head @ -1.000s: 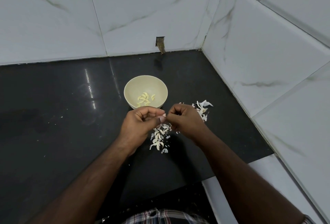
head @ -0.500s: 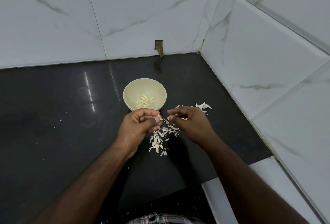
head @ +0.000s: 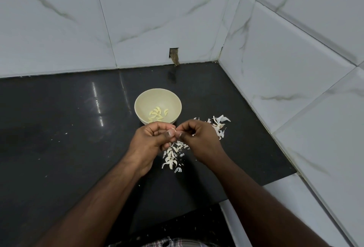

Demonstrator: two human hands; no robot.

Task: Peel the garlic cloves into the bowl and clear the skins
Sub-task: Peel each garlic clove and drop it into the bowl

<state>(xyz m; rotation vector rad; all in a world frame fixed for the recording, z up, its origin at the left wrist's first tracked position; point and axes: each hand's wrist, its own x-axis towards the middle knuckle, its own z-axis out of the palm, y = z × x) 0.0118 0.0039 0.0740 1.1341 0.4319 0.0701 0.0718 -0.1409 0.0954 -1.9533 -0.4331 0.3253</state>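
Left hand [head: 152, 138] and right hand [head: 197, 136] together pinch a small pale garlic clove [head: 173, 128] just near of the cream round bowl [head: 141, 101] holding peeled cloves [head: 157, 114]; white papery skins [head: 173, 155] lie scattered on the black desk [head: 69, 128]

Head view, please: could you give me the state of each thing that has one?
bowl: upright, holds peeled cloves
garlic clove: pinched between both hands
left hand: pinching the clove
right hand: pinching the clove
skins: loose on the counter
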